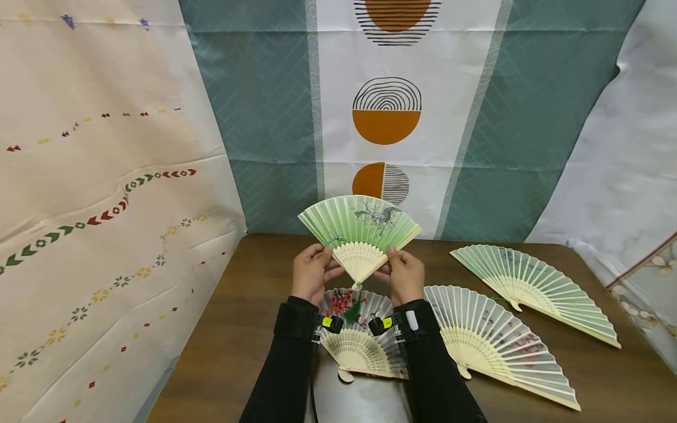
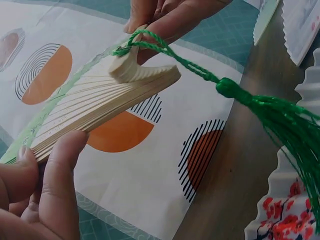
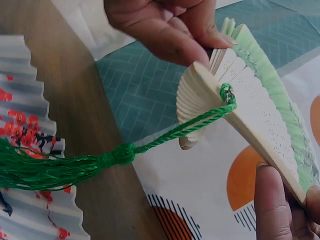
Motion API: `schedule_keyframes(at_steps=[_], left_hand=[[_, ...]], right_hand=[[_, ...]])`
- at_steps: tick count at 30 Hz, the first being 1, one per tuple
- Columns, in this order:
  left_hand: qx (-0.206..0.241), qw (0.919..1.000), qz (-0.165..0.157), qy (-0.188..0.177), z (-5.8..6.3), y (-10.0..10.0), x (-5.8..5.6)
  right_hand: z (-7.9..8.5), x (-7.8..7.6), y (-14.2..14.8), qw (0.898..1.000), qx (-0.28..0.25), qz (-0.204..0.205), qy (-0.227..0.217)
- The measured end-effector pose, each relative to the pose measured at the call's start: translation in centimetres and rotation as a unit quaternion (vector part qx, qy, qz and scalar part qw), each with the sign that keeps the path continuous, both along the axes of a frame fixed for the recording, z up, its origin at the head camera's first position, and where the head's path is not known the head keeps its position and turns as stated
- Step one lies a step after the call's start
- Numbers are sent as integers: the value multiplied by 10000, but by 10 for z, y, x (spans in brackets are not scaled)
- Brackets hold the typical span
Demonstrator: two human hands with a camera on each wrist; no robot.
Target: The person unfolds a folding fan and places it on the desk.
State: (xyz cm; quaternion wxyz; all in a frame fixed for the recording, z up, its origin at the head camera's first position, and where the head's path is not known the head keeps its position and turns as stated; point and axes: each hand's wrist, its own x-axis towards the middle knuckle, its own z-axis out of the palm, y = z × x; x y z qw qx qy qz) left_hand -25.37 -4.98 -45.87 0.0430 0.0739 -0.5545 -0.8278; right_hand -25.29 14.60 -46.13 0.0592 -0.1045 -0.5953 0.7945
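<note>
A green folding fan [image 1: 365, 226] with a dark branch print is held up, partly spread, above the table. My left hand [image 1: 311, 273] pinches its left edge between thumb and fingers, and my right hand [image 1: 406, 275] pinches the right edge. Pale pierced ribs [image 2: 100, 90] narrow to the pivot, where a green cord with a tassel [image 3: 75, 167] hangs down. Below, between the forearms, lies an open fan with red blossoms [image 1: 359, 349], partly covered by the sleeves and tassel.
To the right on the brown table [image 1: 238, 341] lie two more spread fans: a whitish one with a floral print [image 1: 502, 346] nearer me, and a pale green one [image 1: 539, 288] behind it. Patterned cloth [image 1: 275, 117] hangs along the table's back edge; cream cloth [image 1: 106, 205] hangs at left.
</note>
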Motion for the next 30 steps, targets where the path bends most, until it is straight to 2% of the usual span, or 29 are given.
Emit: schedule_keyframes(at_steps=[5,10,13,18,25,27,30], left_hand=[[425,9984,361,65,-2,-4,1],[937,9927,669,365,-2,4,-1],[1142,9883,896,457,-1,9,-1],[1601,9773,1251,600,-1,17,0],[2281,9574,1665,607,-6,34,-3],[2325,9548,1760,574,-6,37,-2],[2287,9536,1886,531,-6,38,0]], right_hand=[[-1,-4,-5,9990,-413,-158,1],[-3,-5,-2,9931,-1023,-541,192],[-3,-4,-2,9904,-1224,-608,207],[-2,-4,-3,9844,-1621,-667,133],[-5,-4,-9,9644,-2410,-1090,23],[-5,-4,-10,9611,-2501,-1170,57],[-5,-5,-12,9627,-2442,-1165,85]])
